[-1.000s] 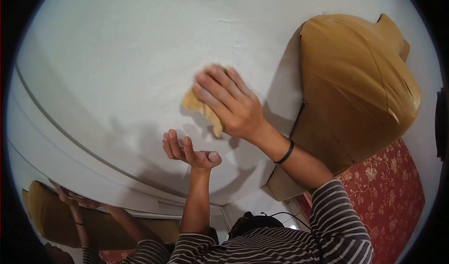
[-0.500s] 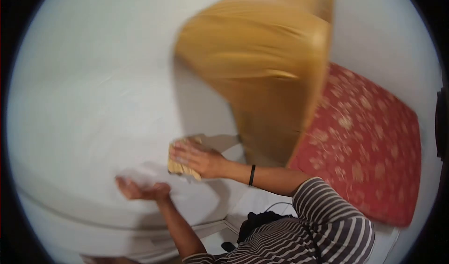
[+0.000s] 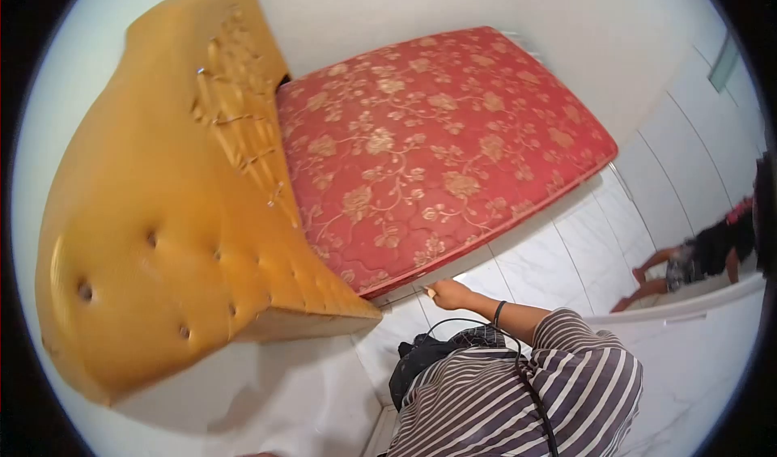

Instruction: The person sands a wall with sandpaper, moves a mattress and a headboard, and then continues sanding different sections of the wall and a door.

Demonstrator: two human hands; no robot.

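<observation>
Right hand [image 3: 450, 294]: one in view, arm stretched forward, fingertips at the lower edge of the mattress [image 3: 429, 141] near its front corner. Too small for us to tell whether the fingers are clamped on anything or lie loose. Left hand out of frame.

We count:
- one mattress, red with a gold flower print, lying flat and bare
- one headboard [image 3: 162, 214], tan and button-tufted, leaning tilted against the mattress's left side
- one black wristband [image 3: 498, 312] on the right wrist
- one black cord [image 3: 461, 322] over the striped shirt [image 3: 518, 392]

Floor [image 3: 566, 246] is white glossy tile; walls [image 3: 486, 4] plain white. One small crouched figure [image 3: 688, 264] at the far right; we cannot tell if it is a reflection
</observation>
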